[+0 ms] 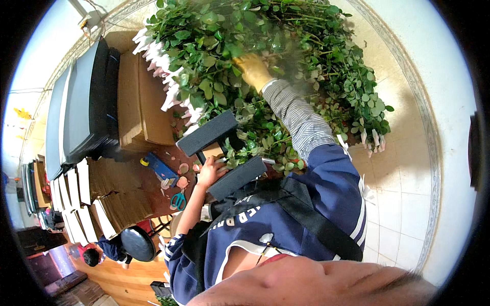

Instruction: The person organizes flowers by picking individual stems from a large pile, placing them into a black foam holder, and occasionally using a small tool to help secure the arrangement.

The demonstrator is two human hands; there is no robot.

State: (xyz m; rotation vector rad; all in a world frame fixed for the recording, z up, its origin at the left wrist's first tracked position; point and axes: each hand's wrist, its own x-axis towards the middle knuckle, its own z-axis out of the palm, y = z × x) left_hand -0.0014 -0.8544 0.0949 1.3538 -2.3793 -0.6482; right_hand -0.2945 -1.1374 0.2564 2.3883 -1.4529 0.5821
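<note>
Head view, L hand point(208, 174): bare; between two black ribbed panels point(209, 133), by brown card point(212, 151); can't tell if grip's pinching
R hand point(253, 71): yellow glove, in leafy stems point(209, 66); fingertips hidden, grip can't tell
Stems: heaped beyond panels; white-wrapped ends L
Tabletop point(162, 203): teal scissors point(178, 201), blue dispenser point(163, 168)

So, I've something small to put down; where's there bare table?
A small bare strip of brown table shows between the lower cardboard stack and the scissors. It's crowded by the blue tape dispenser, where petals lie, and farther up, where the right hand is among leafy stems.
</note>
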